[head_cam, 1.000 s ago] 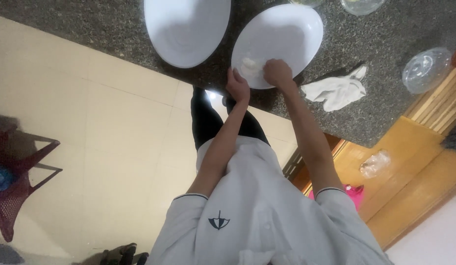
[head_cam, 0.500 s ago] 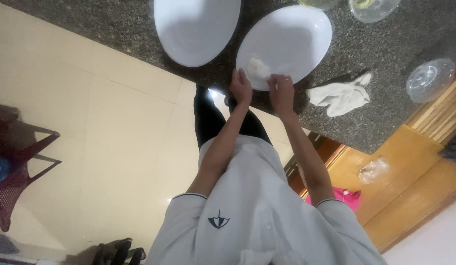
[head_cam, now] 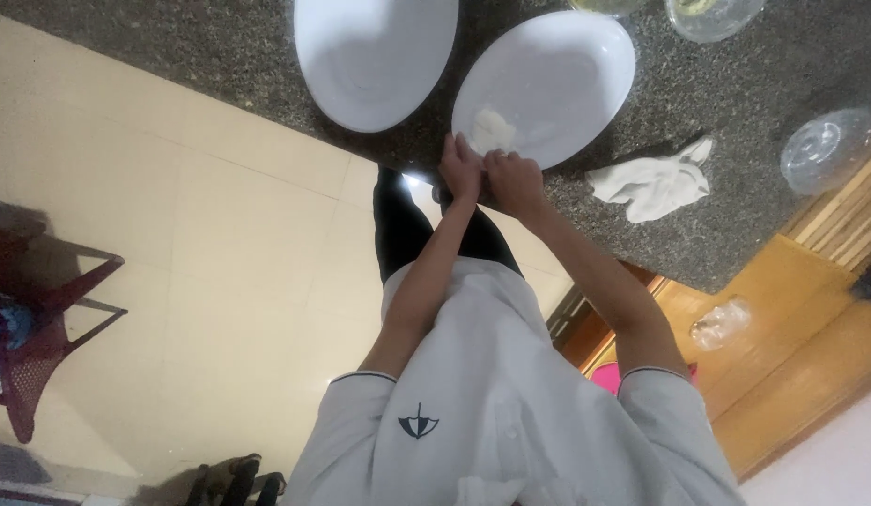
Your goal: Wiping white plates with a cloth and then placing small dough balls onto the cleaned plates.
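Both hands meet at the near rim of the right-hand white plate (head_cam: 557, 84), which sits on the dark speckled table (head_cam: 735, 215) with its edge close to the table's drop to the floor. The left hand (head_cam: 461, 171) and right hand (head_cam: 512, 183) press together there, fingers curled; whether either grip is clenched on something cannot be told, since the fingers hide what lies between them. A small pale lump (head_cam: 493, 126), soft-looking like dough, rests on the plate just beyond the fingertips.

A second white plate (head_cam: 375, 56) lies to the left, apart from the first. A crumpled white cloth (head_cam: 653, 186) lies to the right, with a clear lid (head_cam: 824, 150) further right.

The risk, as I judge it: pressing down on the near rim could tip the plate or slide it towards the table's edge.
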